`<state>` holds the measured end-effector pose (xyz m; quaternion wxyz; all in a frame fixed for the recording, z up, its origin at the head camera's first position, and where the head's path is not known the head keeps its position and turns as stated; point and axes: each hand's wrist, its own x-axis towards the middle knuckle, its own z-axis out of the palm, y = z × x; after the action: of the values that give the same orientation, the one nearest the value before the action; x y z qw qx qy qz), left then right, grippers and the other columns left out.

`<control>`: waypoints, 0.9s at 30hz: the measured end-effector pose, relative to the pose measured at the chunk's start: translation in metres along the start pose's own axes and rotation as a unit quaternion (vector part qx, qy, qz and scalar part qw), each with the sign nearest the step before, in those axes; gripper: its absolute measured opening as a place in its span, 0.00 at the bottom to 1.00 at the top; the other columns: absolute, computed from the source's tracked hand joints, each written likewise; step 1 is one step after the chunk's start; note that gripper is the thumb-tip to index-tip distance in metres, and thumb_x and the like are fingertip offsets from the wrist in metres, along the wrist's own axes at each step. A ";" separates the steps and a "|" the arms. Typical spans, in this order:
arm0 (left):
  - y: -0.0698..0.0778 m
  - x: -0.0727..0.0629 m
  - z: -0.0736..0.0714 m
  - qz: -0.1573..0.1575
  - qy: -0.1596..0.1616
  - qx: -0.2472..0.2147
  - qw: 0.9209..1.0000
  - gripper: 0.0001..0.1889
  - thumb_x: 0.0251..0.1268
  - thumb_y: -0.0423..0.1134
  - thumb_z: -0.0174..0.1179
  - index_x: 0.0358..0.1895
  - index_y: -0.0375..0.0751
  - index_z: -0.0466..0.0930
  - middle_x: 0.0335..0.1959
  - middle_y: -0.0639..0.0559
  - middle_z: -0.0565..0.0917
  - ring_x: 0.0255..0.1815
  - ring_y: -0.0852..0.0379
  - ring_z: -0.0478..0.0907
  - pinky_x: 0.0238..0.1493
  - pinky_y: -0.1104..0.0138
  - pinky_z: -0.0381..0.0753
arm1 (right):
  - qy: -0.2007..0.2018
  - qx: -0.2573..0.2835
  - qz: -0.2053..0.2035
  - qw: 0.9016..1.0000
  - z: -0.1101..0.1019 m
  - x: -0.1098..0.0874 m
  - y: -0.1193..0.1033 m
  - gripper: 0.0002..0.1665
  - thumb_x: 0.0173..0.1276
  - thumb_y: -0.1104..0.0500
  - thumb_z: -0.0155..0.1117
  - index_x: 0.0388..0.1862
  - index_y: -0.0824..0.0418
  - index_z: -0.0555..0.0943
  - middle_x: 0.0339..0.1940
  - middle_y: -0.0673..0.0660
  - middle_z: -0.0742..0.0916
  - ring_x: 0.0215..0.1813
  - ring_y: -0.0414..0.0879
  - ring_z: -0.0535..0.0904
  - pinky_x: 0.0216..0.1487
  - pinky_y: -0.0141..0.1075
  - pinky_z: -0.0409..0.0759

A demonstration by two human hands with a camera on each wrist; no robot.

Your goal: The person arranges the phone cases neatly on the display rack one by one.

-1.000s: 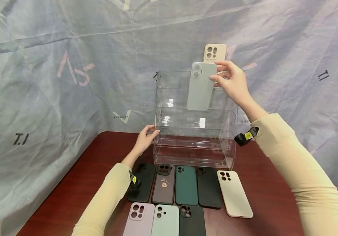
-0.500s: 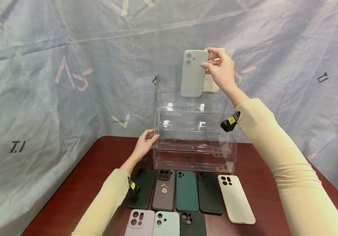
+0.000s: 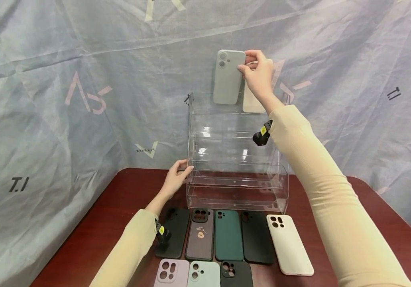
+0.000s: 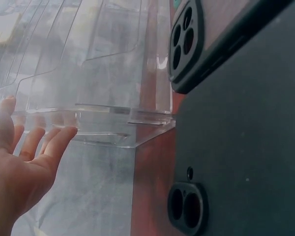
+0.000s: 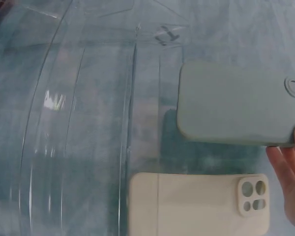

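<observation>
My right hand [image 3: 259, 75] pinches a pale grey-green phone case [image 3: 227, 83] by its right edge, near the camera cutouts. The case is upright at the top tier of a clear stepped display rack [image 3: 237, 182]. Just right of it, a cream phone case [image 3: 251, 99] stands in that tier, partly hidden by my right hand; in the right wrist view the two cases are apart. My left hand [image 3: 175, 177] rests with loosely bent fingertips against the rack's left side panel, and the left wrist view shows the fingers [image 4: 59, 142] touching the clear plastic.
On the dark red table [image 3: 119, 215] before the rack lie a patterned case [image 3: 200, 239], a green case [image 3: 229, 237], a cream-white case [image 3: 290, 247], a lilac case [image 3: 173, 275], a mint case [image 3: 203, 277] and several black cases [image 3: 257, 239]. A grey cloth backdrop [image 3: 148, 79] hangs behind.
My right hand has carried the grey-green case up and to the left, off the front of the cream case to beside it. My left hand has stayed at the rack's side.
</observation>
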<state>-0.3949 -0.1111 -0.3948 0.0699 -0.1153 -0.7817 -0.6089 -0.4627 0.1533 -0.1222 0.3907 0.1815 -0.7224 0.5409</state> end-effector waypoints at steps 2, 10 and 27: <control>-0.001 -0.001 0.001 0.001 0.000 -0.003 1.000 0.27 0.80 0.40 0.57 0.76 0.35 0.65 0.65 0.32 0.75 0.65 0.33 0.79 0.62 0.48 0.85 | 0.003 -0.002 0.001 1.000 0.003 0.001 0.004 0.20 0.69 0.72 0.67 0.60 0.70 0.80 0.35 0.44 0.78 0.32 0.26 0.78 0.35 0.18 0.80; -0.003 -0.001 0.005 0.011 -0.001 -0.015 1.000 0.27 0.81 0.40 0.56 0.76 0.34 0.66 0.65 0.31 0.75 0.65 0.31 0.78 0.63 0.45 0.84 | -0.006 -0.036 0.022 0.999 0.008 0.003 0.016 0.19 0.71 0.69 0.67 0.60 0.68 0.80 0.37 0.44 0.80 0.32 0.26 0.75 0.38 0.20 0.76; -0.001 -0.001 0.010 0.012 -0.003 -0.011 1.000 0.27 0.80 0.40 0.57 0.76 0.34 0.65 0.65 0.31 0.76 0.66 0.30 0.77 0.62 0.46 0.85 | -0.027 -0.100 0.073 0.992 0.007 0.001 0.036 0.24 0.76 0.66 0.62 0.69 0.69 0.77 0.62 0.68 0.86 0.54 0.49 0.84 0.56 0.30 0.85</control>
<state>-0.3936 -0.1018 -0.3981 0.0736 -0.1278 -0.7737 -0.6161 -0.4908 0.1600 -0.1453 0.3463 0.1026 -0.7947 0.4878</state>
